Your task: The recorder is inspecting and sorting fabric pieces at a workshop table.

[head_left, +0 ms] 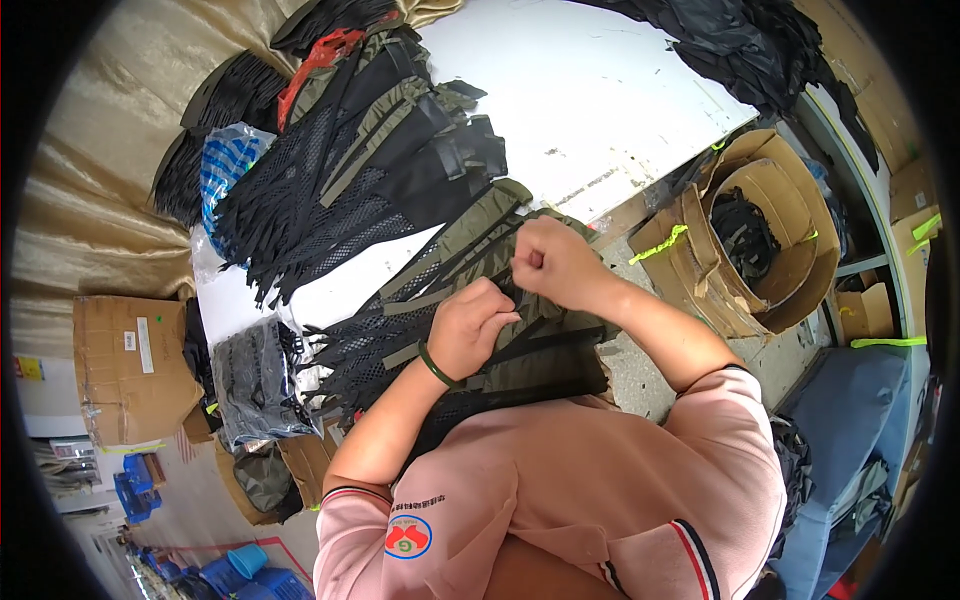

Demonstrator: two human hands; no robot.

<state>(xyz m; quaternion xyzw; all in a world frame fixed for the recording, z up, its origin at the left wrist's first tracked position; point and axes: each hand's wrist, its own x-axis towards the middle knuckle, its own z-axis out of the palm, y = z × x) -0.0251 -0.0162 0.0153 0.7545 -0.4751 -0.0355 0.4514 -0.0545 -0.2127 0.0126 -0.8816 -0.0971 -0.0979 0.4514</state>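
Observation:
My left hand (468,328), with a dark green bangle on its wrist, is closed over a pile of cut pieces in olive cloth (455,243) and black mesh (350,345). Just to its right and a little farther away, my right hand (557,262) is curled with the fingers pressed together above the same pile. Whatever lies in either hand's fingers is too small or hidden to make out. The pieces fan out under both wrists, and their near edge lies against my body.
Another stack of black mesh and olive pieces (400,150) lies beyond on the white table (590,90). A cardboard box (690,260) holding black items stands right. Left are a clear-bagged dark bundle (262,380) and a closed carton (130,370). Black fabric (740,50) covers the far right.

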